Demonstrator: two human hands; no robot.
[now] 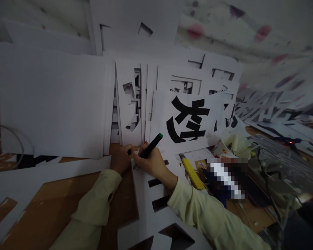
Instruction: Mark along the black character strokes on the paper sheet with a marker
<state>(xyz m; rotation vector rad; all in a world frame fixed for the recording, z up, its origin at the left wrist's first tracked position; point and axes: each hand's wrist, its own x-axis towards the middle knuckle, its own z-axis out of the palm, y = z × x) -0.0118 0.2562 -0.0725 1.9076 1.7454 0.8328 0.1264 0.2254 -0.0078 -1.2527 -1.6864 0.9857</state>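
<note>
My right hand is closed around a black marker with a green end pointing up and to the right. Beside it, my left hand is closed, and a small black piece, which looks like the marker's cap, shows at its fingers. Under both hands lies a white sheet with cut-out slots. A small patterned thing sits beneath my right fingers, too hidden to name. Just behind stands a white card bearing a bold black character.
Upright white boards, several with cut-out shapes, lean against a patterned cloth. A yellow box cutter lies right of my right hand, near a blurred-out object. Clear plastic containers and cables crowd the right side. A framed white cutout lies left.
</note>
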